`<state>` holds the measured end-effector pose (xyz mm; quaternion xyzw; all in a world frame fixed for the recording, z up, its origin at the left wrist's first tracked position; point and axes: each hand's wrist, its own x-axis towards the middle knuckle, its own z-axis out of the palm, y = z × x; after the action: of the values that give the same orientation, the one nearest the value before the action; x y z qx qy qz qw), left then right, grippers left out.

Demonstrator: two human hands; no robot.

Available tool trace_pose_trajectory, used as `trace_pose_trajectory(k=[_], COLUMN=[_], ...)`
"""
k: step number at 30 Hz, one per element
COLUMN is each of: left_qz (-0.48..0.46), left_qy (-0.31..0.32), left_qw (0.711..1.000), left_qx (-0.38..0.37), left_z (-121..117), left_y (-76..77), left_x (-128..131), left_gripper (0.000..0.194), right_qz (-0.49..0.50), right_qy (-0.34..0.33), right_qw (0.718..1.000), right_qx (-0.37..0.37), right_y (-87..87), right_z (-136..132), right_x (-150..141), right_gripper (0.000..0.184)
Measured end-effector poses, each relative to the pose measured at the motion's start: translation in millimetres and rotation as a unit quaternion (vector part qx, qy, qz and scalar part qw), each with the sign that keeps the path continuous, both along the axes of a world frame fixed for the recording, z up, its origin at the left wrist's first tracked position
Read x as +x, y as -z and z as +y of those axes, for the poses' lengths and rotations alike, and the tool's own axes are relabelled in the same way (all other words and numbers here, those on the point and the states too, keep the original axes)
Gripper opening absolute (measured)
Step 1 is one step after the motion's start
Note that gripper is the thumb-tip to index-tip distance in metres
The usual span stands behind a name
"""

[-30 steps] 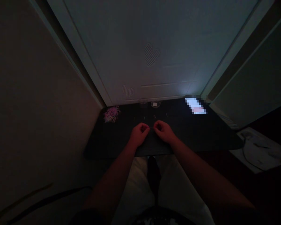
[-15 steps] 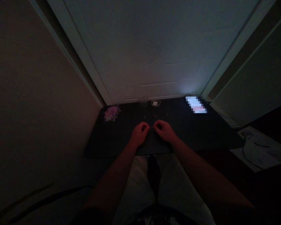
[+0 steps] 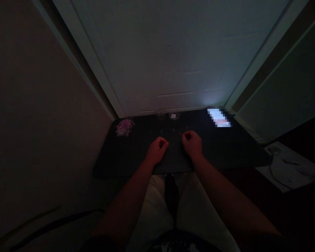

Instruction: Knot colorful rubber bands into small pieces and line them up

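Right hand [image 3: 193, 144]: moving away from the left, pinching a thin strand [image 3: 180, 133] above the desk [image 3: 126, 157]; strand no longer spanning both hands. Left hand [image 3: 156, 151]: fingertips closing together, contents too dark to tell. Slivers [image 3: 173, 130]: lying beyond.

Left hand [image 3: 158, 149] and right hand [image 3: 192, 142] well apart, fingers of each curled toward the thumb; both forearms extended forward, converging toward the hands.
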<state>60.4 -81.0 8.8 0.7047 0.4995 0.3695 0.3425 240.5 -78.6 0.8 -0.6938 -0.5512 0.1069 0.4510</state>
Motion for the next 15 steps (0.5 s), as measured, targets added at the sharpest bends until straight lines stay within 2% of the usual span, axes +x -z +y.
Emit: trace_pose_trajectory(k=[7,11,15], left_qz=[-0.007,-0.011,-0.008], left_qy=[0.003,0.000,0.001], left_qw=[1.000,1.000,1.000], left_qx=[-0.003,-0.005,-0.014], left_z=[0.9,1.3,1.5], left_y=[1.5,1.4,0.3], left_x=[-1.4,-0.4,0.2], left_gripper=[0.018,0.017,0.017], right_qz=[-0.074,-0.092,-0.107], right_qy=[0.064,0.064,0.061], right_qw=[0.991,0.986,0.984], right_qx=[-0.086,-0.124,-0.129], right_y=[-7.4,-8.8,-6.3], right_z=[19.5,31.1,34.5], right_x=[30.9,41.6,41.7], right_gripper=[0.017,0.018,0.018])
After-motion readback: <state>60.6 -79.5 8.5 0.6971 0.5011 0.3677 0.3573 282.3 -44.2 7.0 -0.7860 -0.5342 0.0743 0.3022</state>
